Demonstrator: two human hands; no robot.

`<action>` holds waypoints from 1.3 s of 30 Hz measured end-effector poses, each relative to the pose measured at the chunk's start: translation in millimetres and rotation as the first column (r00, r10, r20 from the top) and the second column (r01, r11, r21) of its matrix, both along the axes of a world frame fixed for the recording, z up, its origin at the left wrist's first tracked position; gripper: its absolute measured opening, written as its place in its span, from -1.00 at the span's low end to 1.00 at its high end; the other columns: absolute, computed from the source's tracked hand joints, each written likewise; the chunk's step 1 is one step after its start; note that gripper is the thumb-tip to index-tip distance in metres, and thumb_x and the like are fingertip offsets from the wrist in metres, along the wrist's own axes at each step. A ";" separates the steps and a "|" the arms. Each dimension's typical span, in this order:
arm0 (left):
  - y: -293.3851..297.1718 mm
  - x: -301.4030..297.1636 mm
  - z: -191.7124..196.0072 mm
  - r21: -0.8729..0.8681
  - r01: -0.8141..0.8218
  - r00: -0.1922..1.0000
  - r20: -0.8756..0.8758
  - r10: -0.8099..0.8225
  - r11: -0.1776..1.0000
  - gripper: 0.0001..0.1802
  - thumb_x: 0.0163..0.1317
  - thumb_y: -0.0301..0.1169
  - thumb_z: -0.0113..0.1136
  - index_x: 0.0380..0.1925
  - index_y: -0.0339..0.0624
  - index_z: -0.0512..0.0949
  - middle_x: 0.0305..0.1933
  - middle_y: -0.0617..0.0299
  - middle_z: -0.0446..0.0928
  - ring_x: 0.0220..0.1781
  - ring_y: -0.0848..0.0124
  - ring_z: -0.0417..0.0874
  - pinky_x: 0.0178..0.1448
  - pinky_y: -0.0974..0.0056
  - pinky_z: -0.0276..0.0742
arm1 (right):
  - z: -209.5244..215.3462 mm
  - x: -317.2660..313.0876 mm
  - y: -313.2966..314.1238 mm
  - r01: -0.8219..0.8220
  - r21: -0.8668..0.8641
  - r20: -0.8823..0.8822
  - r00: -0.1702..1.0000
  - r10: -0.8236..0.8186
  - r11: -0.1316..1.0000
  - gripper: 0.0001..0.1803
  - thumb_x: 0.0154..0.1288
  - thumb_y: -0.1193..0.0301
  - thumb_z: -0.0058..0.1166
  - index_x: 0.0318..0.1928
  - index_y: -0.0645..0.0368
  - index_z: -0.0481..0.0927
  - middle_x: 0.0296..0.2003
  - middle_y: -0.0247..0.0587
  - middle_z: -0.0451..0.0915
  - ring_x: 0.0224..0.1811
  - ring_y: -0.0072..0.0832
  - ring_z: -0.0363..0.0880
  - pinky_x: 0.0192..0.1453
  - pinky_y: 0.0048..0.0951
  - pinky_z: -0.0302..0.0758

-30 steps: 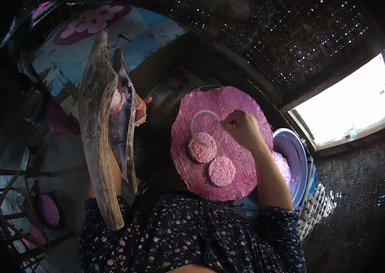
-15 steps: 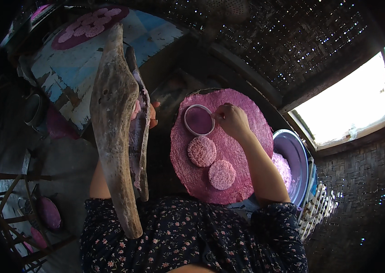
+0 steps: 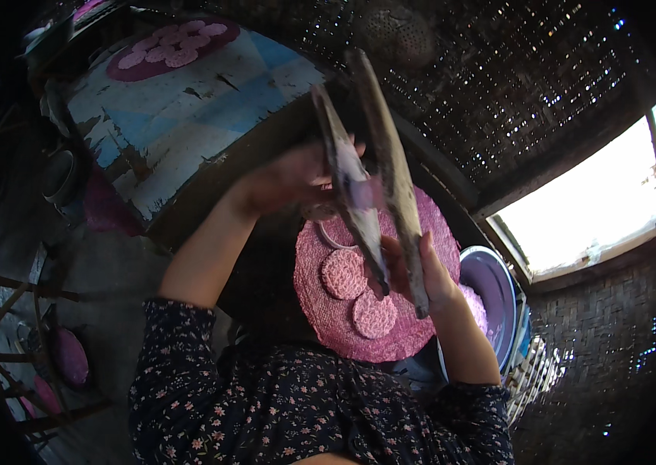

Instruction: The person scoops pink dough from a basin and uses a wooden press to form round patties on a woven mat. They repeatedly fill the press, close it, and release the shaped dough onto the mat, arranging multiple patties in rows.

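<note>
Boards (image 3: pixel 390 170) long, grey, weathered, paired edge-up.

Two long wooden paddles (image 3: pixel 378 163) held upright across middle, blocking straight reach to far half of round pink mat (image 3: pixel 328 318). Near half of mat crowded by two pink discs (image 3: pixel 359 294). Purple basin (image 3: pixel 491 291) close on right. Open passage left of mat, over dark floor (image 3: pixel 103 271). Painted board (image 3: pixel 181 101) bars far left.
</note>
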State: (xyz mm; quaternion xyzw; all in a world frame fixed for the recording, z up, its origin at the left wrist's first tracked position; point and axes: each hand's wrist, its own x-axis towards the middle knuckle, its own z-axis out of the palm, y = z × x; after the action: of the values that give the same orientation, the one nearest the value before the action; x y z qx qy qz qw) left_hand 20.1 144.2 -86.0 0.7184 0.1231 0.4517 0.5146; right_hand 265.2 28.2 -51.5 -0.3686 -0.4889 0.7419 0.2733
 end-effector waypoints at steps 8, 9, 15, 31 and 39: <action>80.9 43.3 27.1 0.135 0.873 0.126 0.866 -0.483 0.469 -0.10 0.23 0.33 -0.35 0.32 -0.19 0.12 0.15 0.05 0.39 0.42 -0.01 0.10 0.44 -0.14 0.00 | 2.8 43.3 11.5 -0.157 -0.142 -0.023 0.988 0.155 0.977 0.19 0.03 -0.54 -0.48 0.10 0.45 0.34 -0.25 -0.03 0.57 -0.32 -0.34 0.56 -0.21 -0.38 0.47; 82.9 50.0 20.8 -0.029 0.790 0.288 0.899 -0.329 0.612 -0.13 0.23 0.33 -0.35 0.27 -0.17 0.19 -0.05 0.12 0.48 0.28 0.06 0.31 0.41 -0.06 0.09 | 4.2 49.5 13.9 -0.101 -0.197 -0.024 0.995 0.098 0.975 0.15 0.06 -0.52 -0.49 0.05 0.44 0.39 -0.22 -0.01 0.57 -0.26 -0.32 0.58 -0.16 -0.35 0.48; 91.0 80.2 -13.5 -0.168 0.705 0.324 0.941 -0.101 0.689 -0.23 0.24 0.30 -0.26 0.18 -0.08 0.30 -0.24 0.23 0.50 -0.13 0.26 0.51 0.17 0.08 0.31 | 17.7 82.2 30.8 -0.032 -0.188 0.289 0.953 0.087 0.982 0.04 0.14 -0.46 -0.47 -0.01 0.37 0.46 -0.22 -0.07 0.57 -0.19 -0.35 0.57 -0.06 -0.38 0.45; 106.8 41.0 -12.9 -0.316 0.611 0.407 0.912 0.054 0.726 -0.36 0.28 0.26 -0.27 0.00 -0.03 0.38 -0.51 0.33 0.47 -0.42 0.35 0.51 -0.14 0.14 0.37 | 1.8 43.4 48.4 0.087 0.045 0.452 0.886 -0.098 0.995 -0.20 0.27 -0.32 -0.38 -0.09 0.21 0.48 -0.39 -0.12 0.58 -0.47 -0.41 0.58 -0.40 -0.42 0.50; 108.6 69.0 -18.8 -0.448 0.672 0.403 0.889 0.216 0.589 -0.36 0.24 0.29 -0.21 -0.12 -0.06 0.38 -0.59 0.26 0.39 -0.52 0.27 0.45 -0.21 0.08 0.37 | 18.7 62.2 45.4 0.068 0.115 0.535 0.836 -0.119 0.991 -0.30 0.37 -0.17 -0.31 -0.31 0.27 0.56 -0.54 -0.16 0.55 -0.62 -0.45 0.52 -0.49 -0.45 0.50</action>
State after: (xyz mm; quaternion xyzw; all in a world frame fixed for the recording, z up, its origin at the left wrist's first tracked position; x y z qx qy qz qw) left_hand 89.1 252.8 -104.8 0.0834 -0.1019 0.5680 0.8124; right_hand 327.4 73.5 -32.8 -0.5735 -0.5607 0.5705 0.1768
